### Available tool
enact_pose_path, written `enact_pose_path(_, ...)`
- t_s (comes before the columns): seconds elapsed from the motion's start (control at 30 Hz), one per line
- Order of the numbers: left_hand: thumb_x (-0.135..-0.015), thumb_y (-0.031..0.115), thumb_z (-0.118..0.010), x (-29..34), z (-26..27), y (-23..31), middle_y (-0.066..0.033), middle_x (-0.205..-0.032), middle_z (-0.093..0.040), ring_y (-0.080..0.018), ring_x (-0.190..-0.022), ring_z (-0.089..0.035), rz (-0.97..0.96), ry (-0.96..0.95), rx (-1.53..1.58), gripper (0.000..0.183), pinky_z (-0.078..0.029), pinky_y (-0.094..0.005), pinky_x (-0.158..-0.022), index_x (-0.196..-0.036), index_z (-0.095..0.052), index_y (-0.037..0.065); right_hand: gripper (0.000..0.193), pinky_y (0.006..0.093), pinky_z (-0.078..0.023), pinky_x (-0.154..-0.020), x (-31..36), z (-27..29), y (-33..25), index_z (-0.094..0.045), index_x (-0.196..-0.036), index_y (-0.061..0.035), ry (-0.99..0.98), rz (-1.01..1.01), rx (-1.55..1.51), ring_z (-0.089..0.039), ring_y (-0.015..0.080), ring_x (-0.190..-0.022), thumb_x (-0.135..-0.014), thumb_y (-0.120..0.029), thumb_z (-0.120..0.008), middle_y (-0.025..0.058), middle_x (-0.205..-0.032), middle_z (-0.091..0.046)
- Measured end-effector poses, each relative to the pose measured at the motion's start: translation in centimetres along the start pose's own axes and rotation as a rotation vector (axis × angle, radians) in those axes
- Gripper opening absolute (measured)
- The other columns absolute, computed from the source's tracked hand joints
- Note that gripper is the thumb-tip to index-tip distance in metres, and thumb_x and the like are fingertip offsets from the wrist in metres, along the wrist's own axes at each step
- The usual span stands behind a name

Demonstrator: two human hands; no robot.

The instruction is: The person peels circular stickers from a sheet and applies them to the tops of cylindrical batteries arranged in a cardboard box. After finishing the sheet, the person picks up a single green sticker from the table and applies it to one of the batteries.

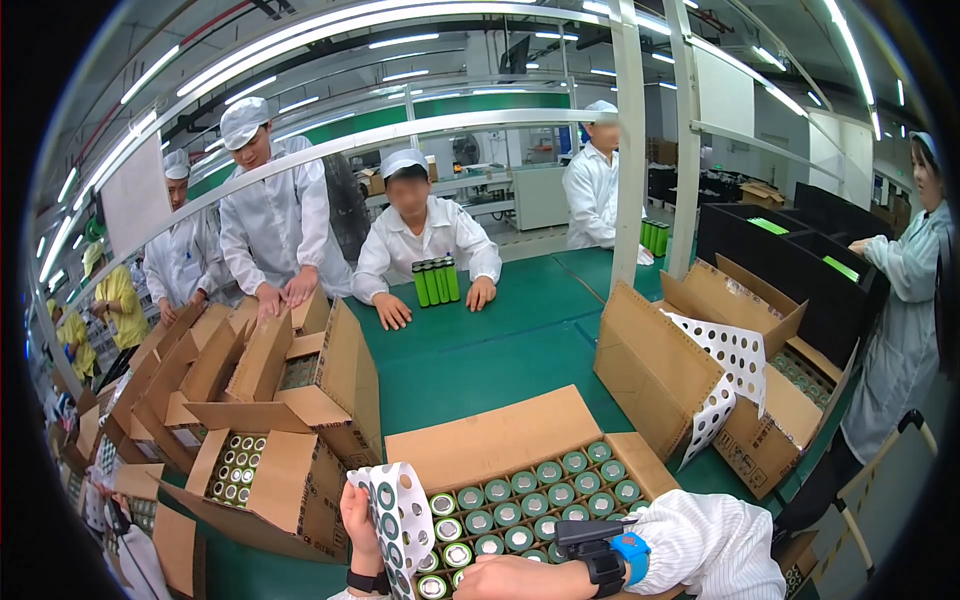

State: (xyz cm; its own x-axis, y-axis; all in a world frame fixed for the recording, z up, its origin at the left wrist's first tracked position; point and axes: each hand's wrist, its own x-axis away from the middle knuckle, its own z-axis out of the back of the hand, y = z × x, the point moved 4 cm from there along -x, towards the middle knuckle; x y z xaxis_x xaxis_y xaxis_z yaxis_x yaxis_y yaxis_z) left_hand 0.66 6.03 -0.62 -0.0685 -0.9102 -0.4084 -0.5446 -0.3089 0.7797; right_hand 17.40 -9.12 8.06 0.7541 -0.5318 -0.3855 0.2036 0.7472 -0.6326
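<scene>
In front of me, an open cardboard box (490, 425) holds rows of cylindrical battery cells (523, 483) in a cardboard divider grid. Most cells show green ring tops; those along the left side have paler, shinier ends. At the box's left side my left hand (362, 530) is closed on the edge of a white sheet with round holes (412, 510), which stands tilted up. My right hand (512, 578) reaches across the near cells, a blue band and dark device on its wrist. Its fingertips are bent down and partly cut off by the lower edge, so any grip is hidden.
More open cartons (270, 490) of cells line the left. Cartons (660, 370) with another perforated sheet (735, 355) stand right, beside black bins (740, 240). Across the green table (450, 360), a co-worker sits behind green cell packs (436, 283). Other people stand around; a metal post (627, 150) rises beyond.
</scene>
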Motion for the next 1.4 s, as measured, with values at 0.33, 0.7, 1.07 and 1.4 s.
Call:
enact_pose_path(0.33, -0.093, 0.025, -0.037, 0.1, 1.7, 0.5, -0.0144, -0.09, -0.064, -0.0201, -0.074, -0.064, 0.215, -0.07, 0.008, 0.034, -0.053, -0.0305, -0.068, -0.102, -0.05, -0.005, 0.005, 0.0312, -0.044, -0.049, -0.4, -0.3, 1.9, -0.059, -0.068, -0.0011, -0.035, -0.101, -0.221, -0.058, 0.0218, -0.052, -0.067, -0.003, -0.063, 0.0089, -0.057, -0.058)
enact_pose_path(0.7, -0.089, 0.018, -0.053, 1.5, -1.3, 3.3, 0.0019, -0.064, -0.059, -0.002, -0.051, -0.049, 0.288, -0.044, -0.301, 0.027, -0.037, -0.0155, -0.046, -0.072, -0.06, -0.001, 0.043, 0.0254, -0.044, -0.074, -0.4, 3.6, 4.8, -0.043, -0.111, 0.0, 0.513, -0.272, -0.237, -0.048, 0.0138, -0.088, -0.082, -0.021, -0.065, 0.009, -0.104, -0.044)
enact_pose_path(1.07, -0.08, 0.013, -0.058, 1.7, -1.8, 3.8, -0.002, -0.068, -0.06, -0.0051, -0.058, -0.052, 0.33, -0.167, -0.126, 0.017, -0.04, -0.0171, -0.052, -0.076, -0.059, -0.004, 0.037, 0.0225, -0.051, -0.069, -0.5, 1.4, 6.7, -0.045, -0.111, 0.0054, 0.445, -0.383, -0.608, -0.059, 0.0104, -0.083, -0.08, -0.003, -0.064, 0.0101, -0.094, -0.06)
enact_pose_path(1.4, -0.078, 0.011, -0.061, 1.2, -0.6, 3.3, -0.0029, -0.061, -0.059, -0.0055, -0.052, -0.052, 0.263, -0.272, -0.299, 0.018, -0.038, -0.0179, -0.048, -0.068, -0.059, -0.003, 0.032, 0.0184, -0.044, -0.053, -0.5, 2.4, 6.1, -0.038, -0.109, -0.0014, 0.307, -0.425, -0.496, -0.056, 0.0041, -0.063, -0.086, -0.01, -0.059, 0.004, -0.071, -0.06)
